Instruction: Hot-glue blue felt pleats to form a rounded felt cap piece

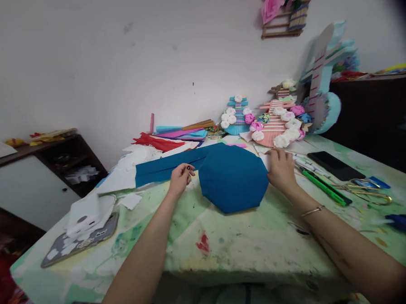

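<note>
A blue paper-covered piece [233, 180] with a rounded, many-sided body lies on the table. A long blue strip [156, 169] reaches leftward from behind it; whether the two are joined is unclear. My right hand [281, 168] is closed at the body's right edge, fingers pinched on it. In front of the strip, left of the body, my left hand [181, 179] has its fingers curled together. A small dark spot shows at its fingertips, too small to name, and I cannot see what they hold, if anything.
Right side: a black phone [335, 165], a green cutter [323, 187] and gold-handled scissors [368, 189]. Left: a grey board [108, 227] with white scraps. Behind stand flower-decorated instrument models [273, 129] and folded coloured paper [181, 134]. The tablecloth [248, 245] is green and stained.
</note>
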### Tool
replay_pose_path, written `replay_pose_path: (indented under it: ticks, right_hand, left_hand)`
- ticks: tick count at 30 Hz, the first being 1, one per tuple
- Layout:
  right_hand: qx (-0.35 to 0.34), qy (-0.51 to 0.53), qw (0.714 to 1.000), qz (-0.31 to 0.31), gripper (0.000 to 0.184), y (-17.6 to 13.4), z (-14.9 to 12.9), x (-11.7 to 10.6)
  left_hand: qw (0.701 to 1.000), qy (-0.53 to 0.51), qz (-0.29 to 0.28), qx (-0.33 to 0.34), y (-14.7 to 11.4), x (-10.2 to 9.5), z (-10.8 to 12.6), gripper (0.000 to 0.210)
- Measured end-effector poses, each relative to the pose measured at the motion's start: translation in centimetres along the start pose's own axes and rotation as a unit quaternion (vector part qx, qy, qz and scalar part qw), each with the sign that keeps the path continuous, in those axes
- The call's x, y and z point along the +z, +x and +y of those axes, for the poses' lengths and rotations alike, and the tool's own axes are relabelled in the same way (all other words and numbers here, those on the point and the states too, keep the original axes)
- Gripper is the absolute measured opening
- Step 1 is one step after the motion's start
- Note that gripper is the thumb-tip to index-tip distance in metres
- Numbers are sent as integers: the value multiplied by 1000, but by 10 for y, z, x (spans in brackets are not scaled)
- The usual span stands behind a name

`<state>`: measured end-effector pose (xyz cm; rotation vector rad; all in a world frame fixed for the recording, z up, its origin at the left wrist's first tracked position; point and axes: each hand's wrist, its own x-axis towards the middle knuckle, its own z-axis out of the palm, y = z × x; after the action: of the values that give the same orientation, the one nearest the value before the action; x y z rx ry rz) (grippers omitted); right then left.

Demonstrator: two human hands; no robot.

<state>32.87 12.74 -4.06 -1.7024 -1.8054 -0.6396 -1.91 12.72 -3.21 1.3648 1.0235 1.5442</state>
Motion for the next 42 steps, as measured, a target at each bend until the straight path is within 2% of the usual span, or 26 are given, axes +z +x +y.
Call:
replay_pose_path:
  ticks: [3, 9, 14, 19, 22, 26, 34, 38, 42]
  right_hand:
    - [-16, 12, 1000, 7, 59, -2, -3, 4]
    - [-29, 34, 999, 9, 63, -2, -2, 8]
    - [-22, 46, 999, 13, 60, -1, -2, 9]
    - [-20, 54, 998, 12, 61, -1, -3, 9]
    - [-17, 57, 998, 10, 59, -1, -1, 11]
    - [-10, 60, 998, 9, 62, -1, 3, 14]
    - [19, 60, 998, 16, 56, 0, 10, 17]
    - [54, 58, 996, 32, 51, 1, 12, 16]
    - [88, 65, 993, 49, 54, 0, 12, 16]
  left_hand:
    - [994, 101, -33, 37, -7, 8, -1, 17]
    - [960, 252, -51, 109, -12, 9, 2, 9]
    - [942, 306, -42, 134, -13, 11, -1, 15]
    - [940, 312, -13, 138, -12, 10, 1, 21]
    - [945, 300, 18, 128, -11, 9, 4, 22]
    - [952, 277, 88, 96, -7, 2, 6, 17]
    - [946, 215, 243, 14, 6, -33, 2, 12]
    - [939, 154, 307, 6, 13, -49, -2, 13]
    - [931, 118, 346, 18, 19, -58, -3, 14]
